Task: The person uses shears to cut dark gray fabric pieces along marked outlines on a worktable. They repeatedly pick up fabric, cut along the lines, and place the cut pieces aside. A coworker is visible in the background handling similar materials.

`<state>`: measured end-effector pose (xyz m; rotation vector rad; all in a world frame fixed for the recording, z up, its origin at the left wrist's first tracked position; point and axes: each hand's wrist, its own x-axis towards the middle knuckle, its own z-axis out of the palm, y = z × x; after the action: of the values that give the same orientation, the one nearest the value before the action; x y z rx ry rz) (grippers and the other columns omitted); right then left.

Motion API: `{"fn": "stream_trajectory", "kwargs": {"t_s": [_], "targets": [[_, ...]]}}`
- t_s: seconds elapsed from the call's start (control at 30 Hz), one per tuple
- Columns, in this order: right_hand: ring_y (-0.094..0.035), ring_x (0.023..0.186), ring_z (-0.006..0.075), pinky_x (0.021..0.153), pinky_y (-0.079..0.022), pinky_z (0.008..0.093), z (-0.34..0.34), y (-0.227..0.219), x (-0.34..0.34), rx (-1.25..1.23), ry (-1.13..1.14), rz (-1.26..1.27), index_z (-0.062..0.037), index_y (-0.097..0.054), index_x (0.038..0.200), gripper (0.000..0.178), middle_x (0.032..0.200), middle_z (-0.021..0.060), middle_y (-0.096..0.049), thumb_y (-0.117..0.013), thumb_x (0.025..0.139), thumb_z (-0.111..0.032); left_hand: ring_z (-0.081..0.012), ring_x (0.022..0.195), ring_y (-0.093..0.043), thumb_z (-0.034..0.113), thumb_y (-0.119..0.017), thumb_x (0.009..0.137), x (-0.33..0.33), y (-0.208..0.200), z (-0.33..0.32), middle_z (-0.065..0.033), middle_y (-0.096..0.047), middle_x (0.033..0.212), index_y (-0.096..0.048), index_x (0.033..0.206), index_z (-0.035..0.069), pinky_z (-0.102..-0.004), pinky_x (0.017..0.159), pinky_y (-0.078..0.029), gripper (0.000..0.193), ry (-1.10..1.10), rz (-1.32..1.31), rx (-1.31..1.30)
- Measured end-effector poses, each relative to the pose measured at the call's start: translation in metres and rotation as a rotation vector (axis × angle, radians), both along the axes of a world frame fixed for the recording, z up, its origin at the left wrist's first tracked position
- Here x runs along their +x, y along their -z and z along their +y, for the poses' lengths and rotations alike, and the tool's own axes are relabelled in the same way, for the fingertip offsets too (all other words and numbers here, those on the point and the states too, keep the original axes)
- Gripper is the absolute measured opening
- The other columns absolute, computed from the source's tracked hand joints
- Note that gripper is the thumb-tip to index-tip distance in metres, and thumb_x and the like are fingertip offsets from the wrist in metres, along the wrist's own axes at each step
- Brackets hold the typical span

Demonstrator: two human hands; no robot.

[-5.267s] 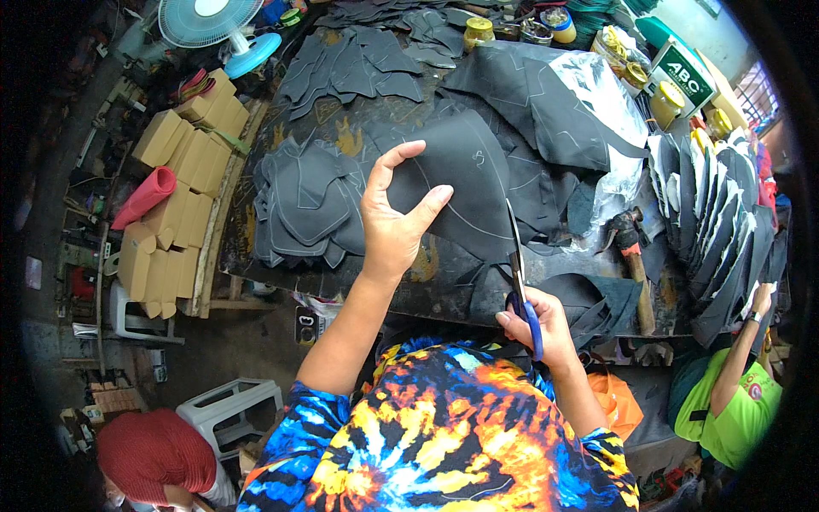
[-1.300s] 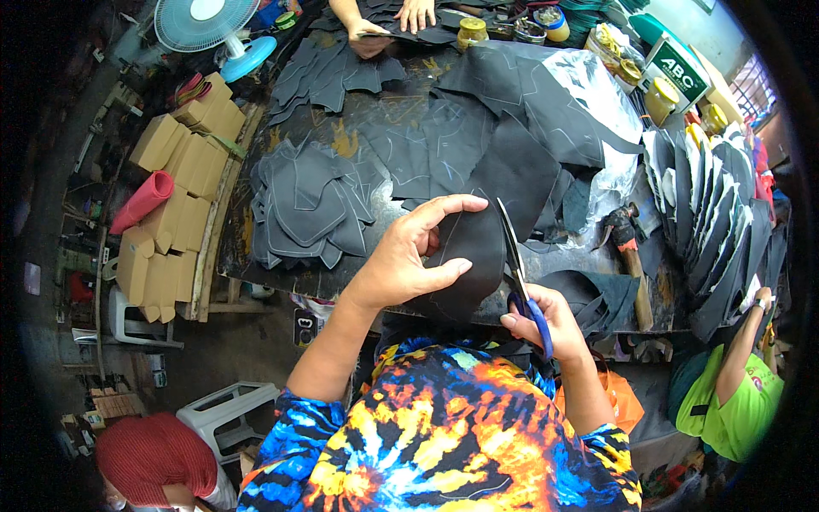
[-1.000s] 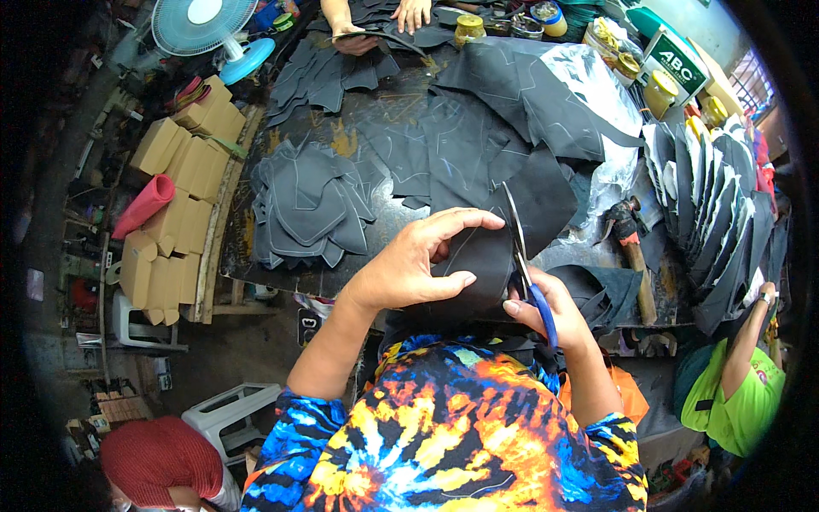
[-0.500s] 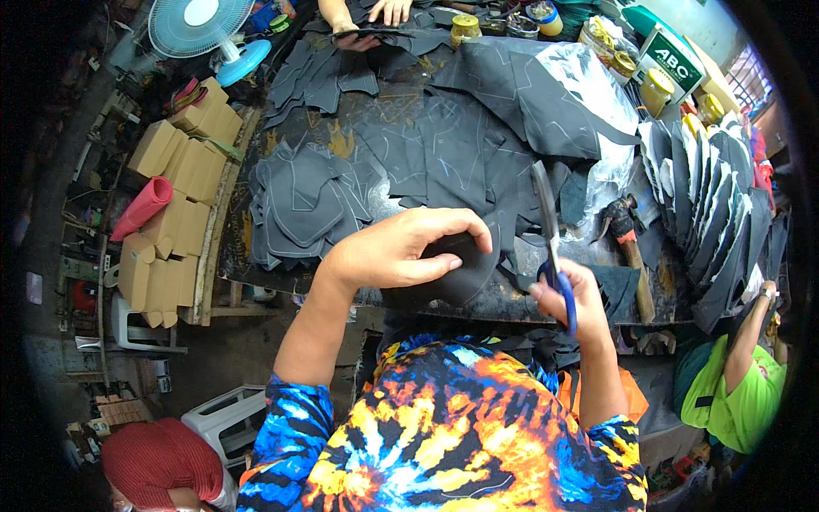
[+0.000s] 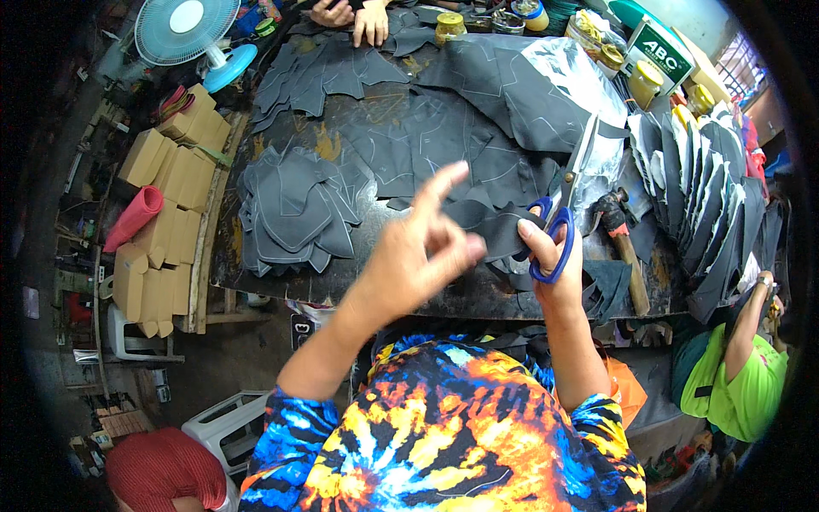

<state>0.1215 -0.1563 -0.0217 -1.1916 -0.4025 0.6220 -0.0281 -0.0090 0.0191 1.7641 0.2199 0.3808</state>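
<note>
My right hand (image 5: pixel 559 277) grips scissors with blue handles (image 5: pixel 553 271), their blades pointing up and away over the table, slightly parted. A dark grey sheet piece (image 5: pixel 485 224) meets my right thumb and seems pinched there against the handles. To its left, my left hand (image 5: pixel 418 256) hovers with the index finger stretched out and the thumb apart, holding nothing. Beyond my hands lie dark grey sheets with pale drawn outlines (image 5: pixel 444 141). A stack of cut pieces (image 5: pixel 294 205) sits at the left of the table.
A hammer (image 5: pixel 627 260) lies right of the scissors, beside a row of dark layered pieces (image 5: pixel 695 205). Jars (image 5: pixel 646 83) and a green-and-white box (image 5: pixel 661 55) stand far right. Another person's hand (image 5: pixel 370 24) rests on pieces at the far edge. Cardboard boxes (image 5: pixel 166 213) line the left.
My left hand has let go of the dark piece, which is now by my right thumb. My right hand and scissors have moved up and away. The far person's hands no longer hold a piece up.
</note>
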Motion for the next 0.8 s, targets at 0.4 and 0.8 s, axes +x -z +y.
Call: {"fn": "stream_trajectory", "kwargs": {"t_s": [0.4,0.8], "targets": [[-0.053,0.067,0.0054,0.063,-0.043,0.021,-0.004,0.0,-0.02,-0.087,-0.33,-0.138,-0.0074,-0.058,0.09,0.02,0.076,-0.0025,-0.06,-0.076,0.086,-0.015,-0.0167,0.114,-0.059,-0.01,-0.069,0.085,0.018,0.036,-0.001,-0.0126,-0.058,0.126,-0.042,0.142,-0.004,-0.0309,0.101,-0.049,0.063,-0.309,-0.461,-0.466],[-0.051,0.077,0.0112,0.069,-0.045,0.0266,-0.026,0.019,-0.016,-0.176,-0.685,-0.231,-0.0039,-0.053,0.094,0.033,0.083,0.0027,-0.054,-0.075,0.085,-0.027,-0.016,0.112,-0.06,-0.013,-0.069,0.082,0.016,0.016,0.013,-0.0114,-0.058,0.125,-0.043,0.141,-0.004,-0.0308,0.1,-0.049,0.065,-0.285,-0.367,-0.322]]}}
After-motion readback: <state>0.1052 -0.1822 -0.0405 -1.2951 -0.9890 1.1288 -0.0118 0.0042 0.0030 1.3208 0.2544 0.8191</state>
